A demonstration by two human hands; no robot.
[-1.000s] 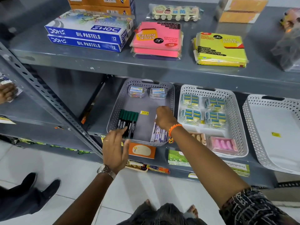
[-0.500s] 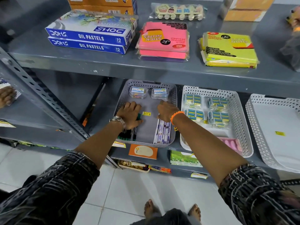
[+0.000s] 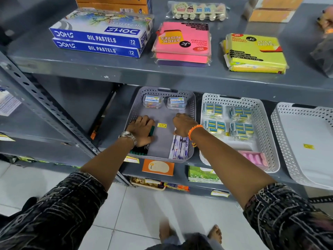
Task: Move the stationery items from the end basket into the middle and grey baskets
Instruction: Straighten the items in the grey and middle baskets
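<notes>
The grey basket (image 3: 192, 107) sits on the middle shelf and holds two clear pin boxes (image 3: 151, 101) at its back. My left hand (image 3: 142, 129) lies palm down on the green-capped markers (image 3: 139, 152) along its left side. My right hand (image 3: 182, 123) is curled over the top ends of the white pens (image 3: 179, 148) along its right side. To the right, the middle white basket (image 3: 265, 129) holds several staple packs (image 3: 240, 112) and pink erasers (image 3: 254, 158). The end white basket (image 3: 280, 134) at far right shows only a yellow sticker (image 3: 308, 146).
The upper shelf edge hangs over the baskets' backs and carries oil pastel boxes (image 3: 100, 36), pink sticky notes (image 3: 182, 44) and yellow sticky notes (image 3: 255, 53). A perforated shelf post (image 3: 45, 112) slants on the left. An orange card (image 3: 158, 166) lies on the shelf below.
My left hand has come up from below the basket's front edge and now rests on the markers. My right hand has stayed at the pens' top ends.
</notes>
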